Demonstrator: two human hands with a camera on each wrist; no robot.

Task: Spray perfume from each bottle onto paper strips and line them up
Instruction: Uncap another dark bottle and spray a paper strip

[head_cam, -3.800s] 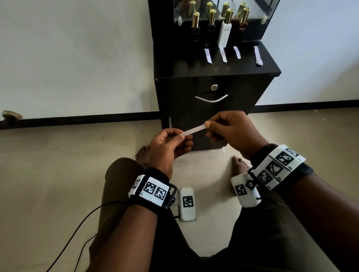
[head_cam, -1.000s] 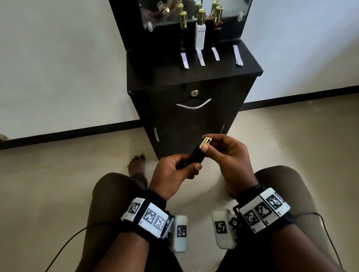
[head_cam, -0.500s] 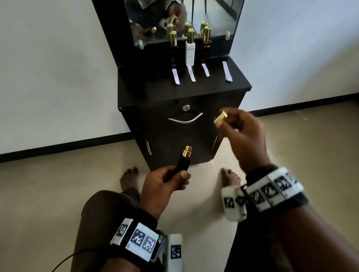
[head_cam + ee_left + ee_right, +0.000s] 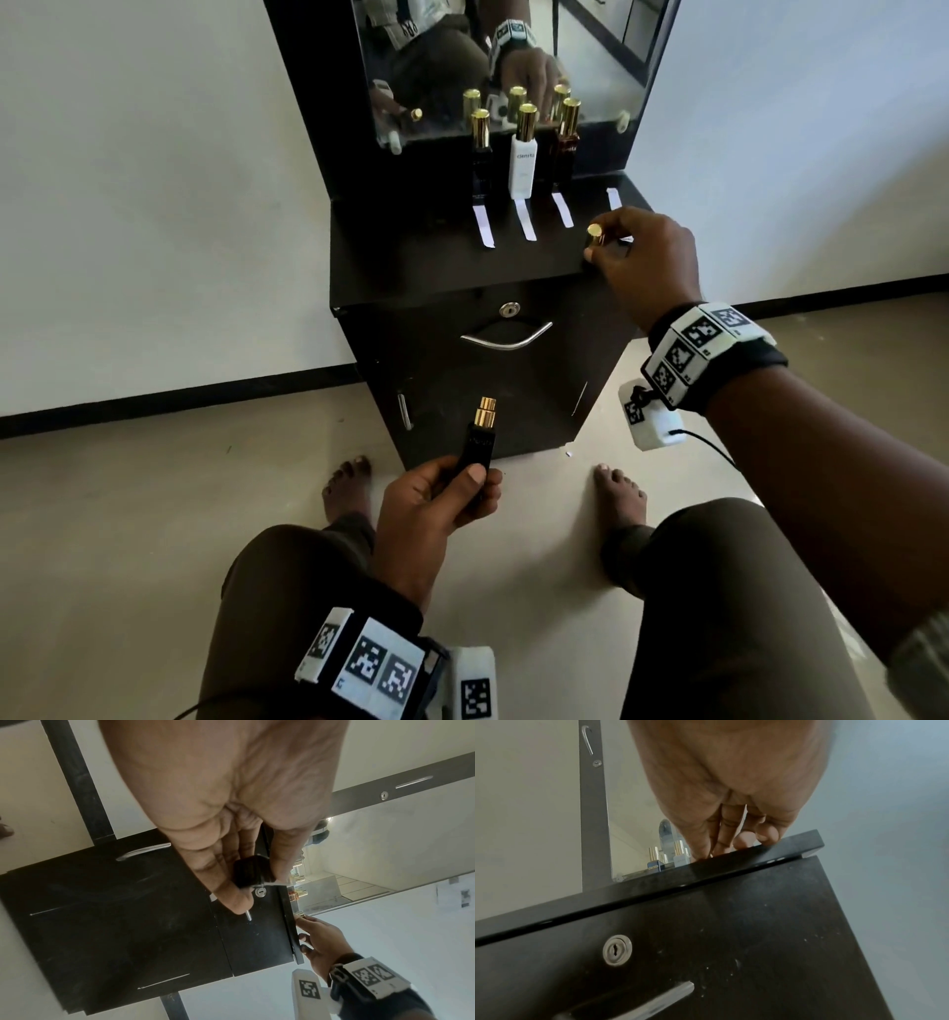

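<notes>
My left hand grips a black perfume bottle upright above my lap, its gold nozzle bare; its base shows in the left wrist view. My right hand holds the gold cap over the front right of the black cabinet top. Three capped bottles stand at the mirror: black, white, dark brown. A paper strip lies before each. A fourth strip lies partly behind my right hand.
The cabinet has a mirror at the back, a lock and a drawer handle in front. My bare feet rest on the tiled floor on either side of its base. A white wall stands behind.
The strip I held earlier is gone from my hands. My right hand pulled the gold cap off the black bottle and carried it up to the cabinet top. The left hand keeps the bottle.
</notes>
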